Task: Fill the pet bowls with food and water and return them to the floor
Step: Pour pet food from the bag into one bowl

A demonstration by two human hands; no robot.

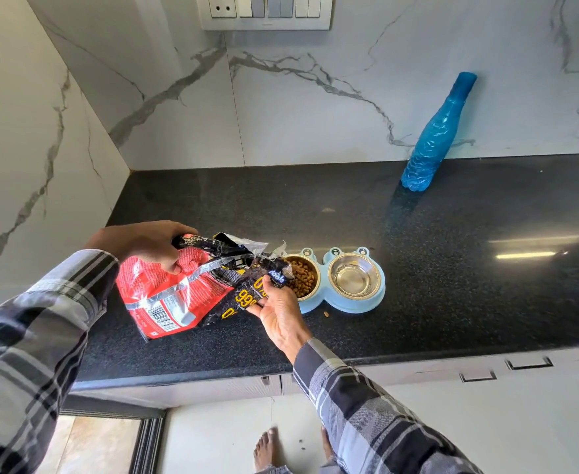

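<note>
Kibble already sits heaped in the left steel bowl (303,277) of the pale blue double feeder (341,302) on the black speckled table (452,285); the right steel bowl (355,276) is bare and shiny, with no water in it. Both hands hold the food bag (178,289): the left hand (148,244) has its grip clenched over the crumpled top, and the right hand (278,313) grasps the torn mouth from below, just beside the filled bowl.

Spillage looks the main risk. That torn, ragged mouth gives no clean spout, so tipping further would probably send pieces over the rim; one stray piece (325,314) lies on the table by the feeder, and a few specks (302,444) dot the floor near the bare feet. Glossy, slippery foil could also slide in the fingers.

Textures differ sharply: crinkled red and black foil, smooth rounded plastic with little frog-eye bumps, mirror-like metal, polished granite. A blue faceted bottle (435,138) stands well apart by the marble wall, capped, likely holding the water
</note>
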